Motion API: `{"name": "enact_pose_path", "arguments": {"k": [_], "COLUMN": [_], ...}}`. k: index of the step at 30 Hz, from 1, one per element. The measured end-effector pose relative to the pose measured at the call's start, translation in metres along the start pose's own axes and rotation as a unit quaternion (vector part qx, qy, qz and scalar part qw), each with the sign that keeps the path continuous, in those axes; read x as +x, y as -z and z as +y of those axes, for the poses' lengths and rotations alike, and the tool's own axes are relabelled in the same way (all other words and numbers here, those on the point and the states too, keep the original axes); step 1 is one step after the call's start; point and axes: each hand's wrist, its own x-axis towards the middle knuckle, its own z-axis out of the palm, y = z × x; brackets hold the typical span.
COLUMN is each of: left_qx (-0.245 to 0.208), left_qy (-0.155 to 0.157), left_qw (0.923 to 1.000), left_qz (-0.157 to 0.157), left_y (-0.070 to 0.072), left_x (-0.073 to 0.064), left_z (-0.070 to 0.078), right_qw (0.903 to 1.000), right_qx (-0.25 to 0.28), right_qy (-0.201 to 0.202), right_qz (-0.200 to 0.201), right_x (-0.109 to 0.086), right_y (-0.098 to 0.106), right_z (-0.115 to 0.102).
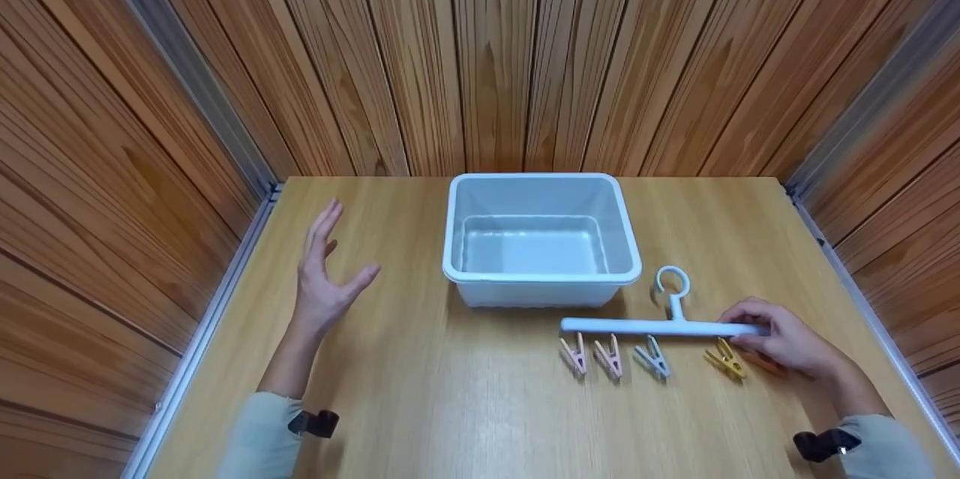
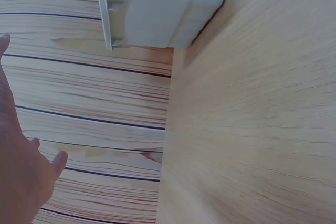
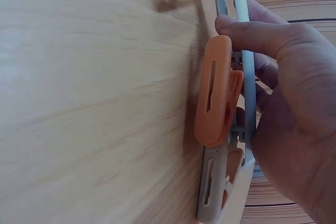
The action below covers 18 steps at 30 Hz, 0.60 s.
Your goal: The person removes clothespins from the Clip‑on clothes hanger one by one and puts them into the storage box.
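Observation:
At the right of the head view lies a pale blue clip hanger (image 1: pixel 630 326), a straight bar with a ring-shaped hook (image 1: pixel 673 280) on top. My right hand (image 1: pixel 784 340) grips the bar's right end, thumb and fingers on either side of it. Along the lower edge hang two pink clothespins (image 1: pixel 576 357), a blue one (image 1: pixel 652 359) and a yellow one (image 1: pixel 725 360). An orange clothespin (image 3: pixel 213 90) and a grey one (image 3: pixel 212 187) show beside the hand in the right wrist view. Over the table's left side my left hand (image 1: pixel 322 288) is raised, fingers spread, holding nothing.
A light blue plastic basin (image 1: pixel 536 291) stands at the back middle of the wooden table (image 1: pixel 465 404), close behind the hanger's left end. Wood-panelled walls (image 1: pixel 487 74) and metal rails (image 1: pixel 217 329) enclose the table at the back and sides.

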Motion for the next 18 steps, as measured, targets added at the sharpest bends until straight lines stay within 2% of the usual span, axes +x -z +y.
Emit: {"name": "enact_pose_path", "arguments": {"k": [3,7,10,18], "left_qx": [0.002,0.004,0.007,0.012], "left_qy": [-0.008,-0.01,-0.001,0.014], "left_qw": [1.0,0.9999,0.9999,0.9997], "left_qz": [-0.004,-0.008,-0.008,-0.014], "left_y": [-0.001,-0.001,0.0,0.003], "left_x": [0.0,0.0,0.0,-0.001], "left_z": [0.001,0.0,-0.002,-0.004], "right_qw": [0.9999,0.9979,0.996,0.9966], "right_qx": [0.004,0.003,0.005,0.012], "right_qy": [0.009,0.061,0.085,0.079], "right_qz": [0.006,0.019,0.025,0.023], "right_x": [-0.001,-0.001,0.0,0.002], "right_y": [0.002,0.004,0.007,0.016], "right_z": [-0.002,-0.006,-0.01,-0.023]}}
